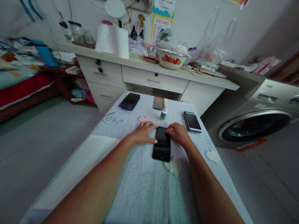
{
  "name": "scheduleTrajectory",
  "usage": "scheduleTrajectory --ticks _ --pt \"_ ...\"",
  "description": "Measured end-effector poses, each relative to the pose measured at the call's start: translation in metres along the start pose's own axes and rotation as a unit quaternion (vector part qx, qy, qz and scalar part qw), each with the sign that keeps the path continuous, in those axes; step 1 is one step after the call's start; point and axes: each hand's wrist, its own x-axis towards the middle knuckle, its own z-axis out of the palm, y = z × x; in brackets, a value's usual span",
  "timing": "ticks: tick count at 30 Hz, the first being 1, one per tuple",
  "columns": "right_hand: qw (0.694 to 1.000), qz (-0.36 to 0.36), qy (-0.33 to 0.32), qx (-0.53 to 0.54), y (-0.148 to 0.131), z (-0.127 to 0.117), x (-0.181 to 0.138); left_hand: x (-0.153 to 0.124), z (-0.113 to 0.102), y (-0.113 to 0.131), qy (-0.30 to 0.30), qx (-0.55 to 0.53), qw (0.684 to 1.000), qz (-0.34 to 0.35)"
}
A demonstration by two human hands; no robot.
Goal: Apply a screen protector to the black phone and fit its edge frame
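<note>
A black phone (pixel 161 147) lies face up on the cloth-covered table (pixel 140 186) in front of me. My left hand (pixel 143 133) rests flat beside its left edge, fingers stretched out and touching the phone's upper left side. My right hand (pixel 177 133) sits at the phone's upper right corner, fingers curled and pinched against the screen; what they hold, if anything, is hidden. A small white bottle (pixel 163 113) with a blue label stands just beyond the phone. A pink heart-shaped pad (pixel 144 119) lies beside the left hand.
Three more phones lie farther away: a dark one (pixel 129 101) at left, a brown one (pixel 158 103) in the middle, a white-rimmed one (pixel 192 122) at right. Behind stands a cluttered desk (pixel 149 67) with a floral bowl (pixel 172 58); a washing machine (pixel 254 124) is right.
</note>
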Motion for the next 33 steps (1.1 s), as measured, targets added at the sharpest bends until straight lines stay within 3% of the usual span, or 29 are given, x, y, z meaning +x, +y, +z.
scheduleTrajectory --ticks 7,14,33 --pt "0.997 0.043 0.063 -0.004 0.004 0.01 0.009 -0.001 0.0 0.001 0.0 0.007 1.0 -0.002" --pt "0.996 0.05 0.067 -0.016 0.01 0.01 0.009 0.0 0.001 -0.001 0.004 0.004 1.0 0.004" --pt "0.996 -0.024 -0.074 0.032 0.001 -0.019 -0.009 0.0 0.001 -0.001 0.002 -0.003 1.0 0.002"
